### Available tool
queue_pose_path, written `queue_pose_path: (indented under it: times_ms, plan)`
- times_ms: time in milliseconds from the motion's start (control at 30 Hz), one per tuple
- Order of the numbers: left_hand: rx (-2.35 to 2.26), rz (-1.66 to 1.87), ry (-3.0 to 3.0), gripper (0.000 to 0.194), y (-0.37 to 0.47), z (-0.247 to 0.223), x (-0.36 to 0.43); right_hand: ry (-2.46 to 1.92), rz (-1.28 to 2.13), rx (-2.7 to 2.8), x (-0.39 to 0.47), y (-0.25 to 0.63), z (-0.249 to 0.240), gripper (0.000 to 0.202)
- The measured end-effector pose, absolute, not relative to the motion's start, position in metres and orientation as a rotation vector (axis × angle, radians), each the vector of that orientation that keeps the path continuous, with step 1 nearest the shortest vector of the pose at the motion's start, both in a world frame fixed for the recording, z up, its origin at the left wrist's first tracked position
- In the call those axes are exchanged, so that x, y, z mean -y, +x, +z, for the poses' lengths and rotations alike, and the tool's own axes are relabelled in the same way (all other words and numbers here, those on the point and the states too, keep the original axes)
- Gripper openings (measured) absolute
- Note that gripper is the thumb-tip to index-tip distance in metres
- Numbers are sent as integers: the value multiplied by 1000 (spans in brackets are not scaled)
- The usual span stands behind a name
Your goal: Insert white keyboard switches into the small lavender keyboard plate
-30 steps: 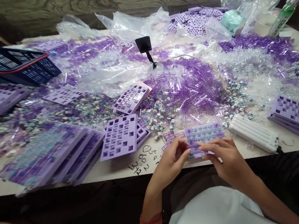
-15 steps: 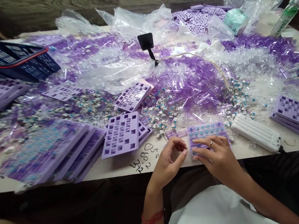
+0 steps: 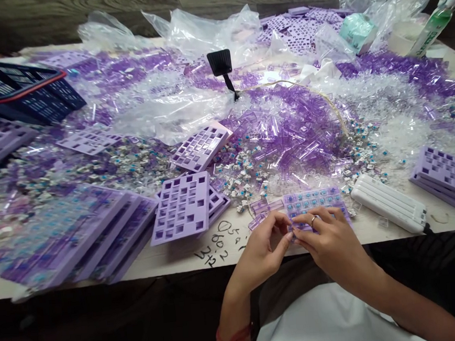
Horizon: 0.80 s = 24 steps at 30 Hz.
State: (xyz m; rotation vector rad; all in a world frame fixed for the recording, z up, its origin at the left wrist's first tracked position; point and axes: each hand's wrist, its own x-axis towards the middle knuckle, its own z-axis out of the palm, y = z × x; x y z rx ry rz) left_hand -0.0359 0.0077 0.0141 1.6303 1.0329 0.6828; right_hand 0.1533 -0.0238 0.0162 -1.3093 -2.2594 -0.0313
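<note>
At the table's front edge lies a small purple keyboard panel with rows of blue-centred switches. My left hand is at its left edge, thumb and fingers curled into a pinch. Over the panel's lower part reaches my right hand, a ring on one finger, its thumb and forefinger closed together against the left fingertips. Whatever small piece may be between the fingertips is too hidden to name. Clear purple strip-like pieces lie just left of the panel.
Loose switches and heaps of clear purple covers spread behind. Purple keyboard frames are stacked to the left, more frames to the right. A white ridged device, a black-headed stand and a blue basket stand around.
My left hand has moved right and slightly up, so its fingertips now meet those of my right hand. The right hand has shifted slightly left, and the view has moved a little.
</note>
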Motion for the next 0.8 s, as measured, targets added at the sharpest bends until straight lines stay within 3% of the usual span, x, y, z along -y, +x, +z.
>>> queue_pose_path:
  times_ms: [233,567,800]
  plan:
    - [-999,541,1578,10,-32,28,-19,-1303,-97,2410,22,144,27,7]
    - [-1089,573,1645,2,-25,23,-9,-1322,-272,2360,48,134,9,31]
    - [-1258,557,1852,12,-15,20,14,-1379,-336,2314,66,126,-1,43]
